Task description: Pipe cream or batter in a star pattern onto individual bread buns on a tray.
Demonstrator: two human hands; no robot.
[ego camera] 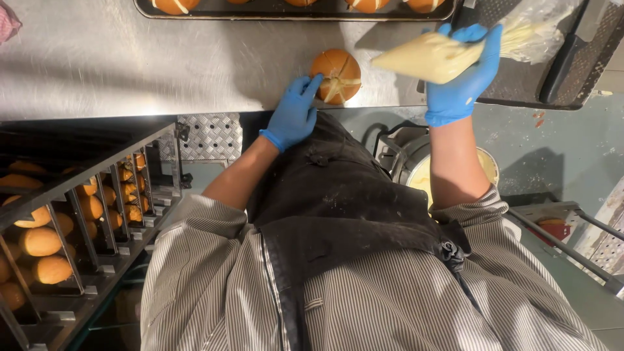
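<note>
A round golden bun (pixel 335 75), cut into wedges with pale cream in the cuts, sits near the front edge of the steel worktable (pixel 130 58). My left hand (pixel 294 112), in a blue glove, rests on the table with its fingertips touching the bun's left side. My right hand (pixel 465 77), also gloved in blue, grips a clear piping bag (pixel 429 57) full of pale yellow cream. The bag's tip points left and hangs just right of the bun, apart from it.
A dark tray (pixel 292 13) of filled buns lies along the table's far edge. A rack (pixel 71 221) with several trays of plain buns stands at my left. A tub of cream (pixel 416 175) sits below the table. A dark mat (pixel 552 71) lies at the right.
</note>
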